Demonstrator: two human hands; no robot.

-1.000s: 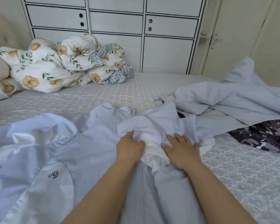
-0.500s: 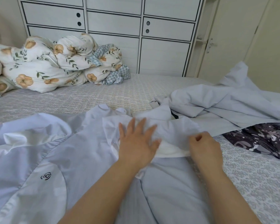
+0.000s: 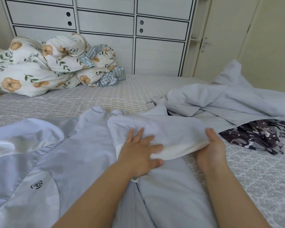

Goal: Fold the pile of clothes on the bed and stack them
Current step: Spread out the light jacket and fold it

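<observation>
Head view: the right hand (image 3: 211, 149) has slid out to the white garment (image 3: 163, 134) edge, its grip now pinching the hem, while the left hand (image 3: 138, 155) presses flat beside it, so the crumpled cloth lies spread over the pale-blue clothes (image 3: 82, 145) on the bed (image 3: 105, 97), ready for folding.

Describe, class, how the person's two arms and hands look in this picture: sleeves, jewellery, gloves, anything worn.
Both forearms are bare for as far as the picture shows them; no sleeve, watch or bracelet is visible. The left hand and right hand wear no gloves, and no ring shows on the visible fingers. The nails look short and unpainted.
</observation>
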